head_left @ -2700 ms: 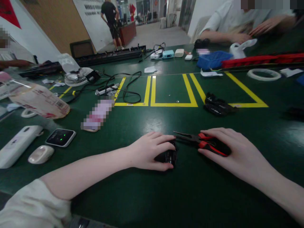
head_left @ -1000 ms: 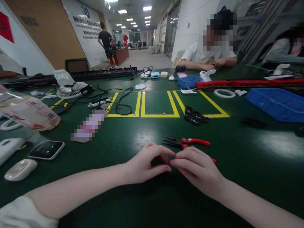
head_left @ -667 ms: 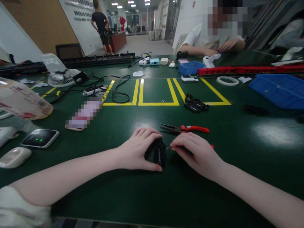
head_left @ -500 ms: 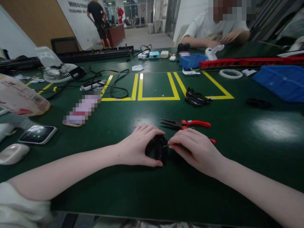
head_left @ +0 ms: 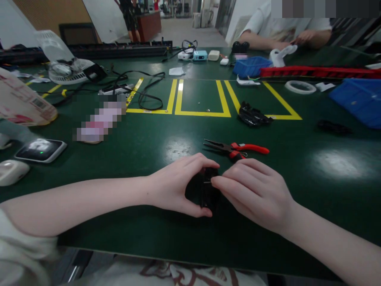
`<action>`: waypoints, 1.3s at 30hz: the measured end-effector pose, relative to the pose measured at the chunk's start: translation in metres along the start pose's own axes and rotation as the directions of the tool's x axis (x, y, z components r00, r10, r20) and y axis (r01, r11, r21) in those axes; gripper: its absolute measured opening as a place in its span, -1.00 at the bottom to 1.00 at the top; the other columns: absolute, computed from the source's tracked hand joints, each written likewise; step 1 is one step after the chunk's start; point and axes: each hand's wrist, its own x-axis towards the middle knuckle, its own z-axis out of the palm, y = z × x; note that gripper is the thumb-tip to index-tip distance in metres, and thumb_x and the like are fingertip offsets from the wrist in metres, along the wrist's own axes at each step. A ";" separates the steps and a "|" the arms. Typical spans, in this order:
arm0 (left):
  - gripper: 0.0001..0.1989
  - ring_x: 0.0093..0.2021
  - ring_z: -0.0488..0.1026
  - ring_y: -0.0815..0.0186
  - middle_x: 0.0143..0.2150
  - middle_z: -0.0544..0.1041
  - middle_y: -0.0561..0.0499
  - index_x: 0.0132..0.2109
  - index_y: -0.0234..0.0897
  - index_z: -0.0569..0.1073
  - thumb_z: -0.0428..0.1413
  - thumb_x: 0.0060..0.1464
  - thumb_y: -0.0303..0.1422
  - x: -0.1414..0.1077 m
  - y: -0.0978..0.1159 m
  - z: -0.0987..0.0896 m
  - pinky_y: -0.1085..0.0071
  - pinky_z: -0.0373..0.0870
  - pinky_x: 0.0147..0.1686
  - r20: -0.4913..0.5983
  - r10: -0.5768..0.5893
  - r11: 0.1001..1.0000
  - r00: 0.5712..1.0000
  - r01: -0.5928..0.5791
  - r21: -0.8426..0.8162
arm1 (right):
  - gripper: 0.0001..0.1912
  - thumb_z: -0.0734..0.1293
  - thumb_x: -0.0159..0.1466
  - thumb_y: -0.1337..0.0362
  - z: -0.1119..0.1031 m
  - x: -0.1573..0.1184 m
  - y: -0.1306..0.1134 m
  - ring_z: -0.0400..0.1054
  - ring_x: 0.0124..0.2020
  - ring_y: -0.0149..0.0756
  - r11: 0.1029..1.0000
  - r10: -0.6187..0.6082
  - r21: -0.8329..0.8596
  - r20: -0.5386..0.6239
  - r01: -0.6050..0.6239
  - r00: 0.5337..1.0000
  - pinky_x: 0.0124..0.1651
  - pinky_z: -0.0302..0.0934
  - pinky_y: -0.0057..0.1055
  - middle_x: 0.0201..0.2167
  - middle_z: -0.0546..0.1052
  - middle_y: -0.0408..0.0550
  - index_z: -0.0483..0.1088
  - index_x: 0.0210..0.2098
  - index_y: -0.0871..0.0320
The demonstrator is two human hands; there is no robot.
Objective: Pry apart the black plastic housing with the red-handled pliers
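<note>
Between the thumb and fingers of my left hand [head_left: 178, 186] is a small black plastic-looking part [head_left: 209, 194], gripped at its far and near ends low over the table. My right hand [head_left: 258, 192] is closed in a pinch at the part's right side. From its fingertips a thin metal pin [head_left: 207, 182] points left against the black part; whether it has entered the part I cannot tell. Just beyond my right hand lie red-handled needle-nose pliers [head_left: 229, 149], one handle partly hidden by that hand.
Black crumpled pieces [head_left: 253, 115] lie past the pliers by yellow tape markings [head_left: 202, 114]. At the right stands a blue bin [head_left: 360, 101]; to the left are a phone [head_left: 101, 121], a device with a screen [head_left: 41, 150] and a white fan [head_left: 71, 69]. Another person [head_left: 285, 33] sits opposite.
The camera view has tilted down and shifted slightly left. Both hands keep their hold, and my right fingertips now sit closer against the black part, with less of the pin's right end showing.
</note>
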 end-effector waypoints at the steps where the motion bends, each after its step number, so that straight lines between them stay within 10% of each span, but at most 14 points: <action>1: -0.24 0.10 0.42 0.08 0.12 0.42 -0.13 0.22 -0.24 0.22 0.33 -0.06 -0.12 0.000 0.000 0.000 0.15 0.38 0.10 0.002 -0.001 1.000 1.000 0.001 0.015 | -0.88 0.25 0.33 0.40 -0.001 0.000 -0.001 0.34 -0.41 -0.37 1.000 -0.011 -0.025 0.018 0.012 1.000 -0.23 0.27 -0.33 -0.44 0.50 -0.13 0.41 -0.20 0.13; 39: -0.26 0.03 0.43 0.09 0.02 0.48 -0.15 0.12 -0.33 0.34 0.35 -0.11 -0.02 0.005 -0.006 -0.001 0.20 0.35 0.05 0.033 -0.031 0.999 0.999 0.030 0.031 | -0.89 0.23 0.34 0.43 0.013 0.002 0.003 0.37 -0.42 -0.40 0.999 0.022 0.043 0.065 -0.025 0.998 -0.28 0.29 -0.38 -0.45 0.50 -0.10 0.40 -0.26 0.21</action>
